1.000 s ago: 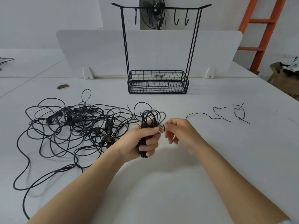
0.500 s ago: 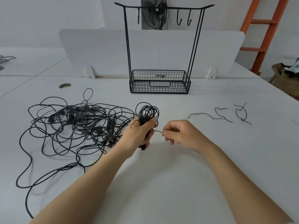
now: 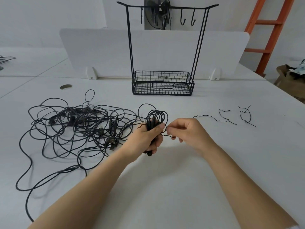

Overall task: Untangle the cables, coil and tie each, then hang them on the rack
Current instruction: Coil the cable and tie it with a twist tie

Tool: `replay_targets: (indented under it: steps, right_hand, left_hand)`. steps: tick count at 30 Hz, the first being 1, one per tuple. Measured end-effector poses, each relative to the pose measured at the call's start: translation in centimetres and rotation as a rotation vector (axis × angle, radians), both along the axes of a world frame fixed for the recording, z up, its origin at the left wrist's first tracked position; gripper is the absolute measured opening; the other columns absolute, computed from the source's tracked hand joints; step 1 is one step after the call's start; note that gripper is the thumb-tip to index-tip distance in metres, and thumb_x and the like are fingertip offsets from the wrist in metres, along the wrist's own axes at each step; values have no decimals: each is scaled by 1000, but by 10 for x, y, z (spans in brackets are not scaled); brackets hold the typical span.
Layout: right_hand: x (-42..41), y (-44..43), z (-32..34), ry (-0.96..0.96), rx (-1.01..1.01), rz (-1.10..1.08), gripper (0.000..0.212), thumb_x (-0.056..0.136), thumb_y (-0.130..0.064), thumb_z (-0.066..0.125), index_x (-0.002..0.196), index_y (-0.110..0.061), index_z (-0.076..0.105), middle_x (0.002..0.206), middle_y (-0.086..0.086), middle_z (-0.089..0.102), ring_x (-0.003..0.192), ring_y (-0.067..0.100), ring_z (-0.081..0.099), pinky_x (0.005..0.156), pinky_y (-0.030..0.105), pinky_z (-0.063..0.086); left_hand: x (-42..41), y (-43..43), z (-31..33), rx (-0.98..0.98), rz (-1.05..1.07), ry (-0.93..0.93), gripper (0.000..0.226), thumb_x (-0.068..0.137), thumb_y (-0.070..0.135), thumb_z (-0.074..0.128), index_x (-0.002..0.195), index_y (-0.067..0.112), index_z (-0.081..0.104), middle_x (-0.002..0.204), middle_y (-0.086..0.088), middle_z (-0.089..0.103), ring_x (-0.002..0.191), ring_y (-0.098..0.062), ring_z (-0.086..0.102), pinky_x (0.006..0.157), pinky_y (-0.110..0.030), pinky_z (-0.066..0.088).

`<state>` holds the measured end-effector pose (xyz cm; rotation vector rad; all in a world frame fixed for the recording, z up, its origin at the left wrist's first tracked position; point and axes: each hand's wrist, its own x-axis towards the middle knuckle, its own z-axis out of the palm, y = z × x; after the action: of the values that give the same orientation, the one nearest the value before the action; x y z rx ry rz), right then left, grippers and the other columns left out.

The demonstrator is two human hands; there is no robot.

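Gripping coil point(image 3: 153, 119), left hand point(image 3: 145, 139) hides middle; right hand point(image 3: 186, 134) pinches tie point(image 3: 167, 135).

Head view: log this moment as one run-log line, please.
stage: tying coil | left hand: grips coiled cable | right hand: pinches wire tie | tangled cables: on table | rack: nothing hung

Bare forearms point(image 3: 85, 187), white sleeve edge point(image 3: 296, 227) at right elbow.
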<state>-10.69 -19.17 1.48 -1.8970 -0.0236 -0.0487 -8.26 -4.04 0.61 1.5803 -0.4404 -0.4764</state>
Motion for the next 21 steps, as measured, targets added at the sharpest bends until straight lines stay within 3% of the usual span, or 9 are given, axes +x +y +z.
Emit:
replay_targets:
  steps: [3,7,11,17,21]
  right_hand:
    - [0,0,0,30,44,10,19,83,-3,60,69,-16,62,59,-8,59,49,-1,51,49,16,36]
    - [0,0,-1,-55,58,-58,24,83,-1,60,65,-16,58,44,-13,52,41,-2,45,46,9,34]
    - [0,3,-3,-122,34,-76,23,84,-6,63,66,-21,58,50,-15,52,45,-3,44,51,8,34]
    - [1,1,1,-76,71,-80,25,89,-11,54,66,-16,62,57,-8,60,53,3,53,50,18,39]
    - [-5,2,1,71,-194,123,27,90,-29,54,70,-13,62,56,-9,61,51,7,52,50,15,38]
  left_hand:
    - [0,0,0,60,-11,-23,38,100,20,38,64,8,42,34,4,41,35,-12,25,41,-22,35]
    - [1,-1,-1,176,-68,-16,33,99,21,40,69,8,45,37,5,43,34,-12,24,41,-21,35]
    - [0,1,-2,244,-150,54,33,98,24,43,67,10,44,42,6,39,34,-10,25,41,-21,31]
    - [4,-2,-6,-26,-4,169,34,98,20,42,67,8,41,42,1,35,32,-9,19,38,-18,29]
    - [11,0,-8,-144,104,213,34,98,23,41,67,8,42,40,2,37,32,-8,20,37,-18,29]
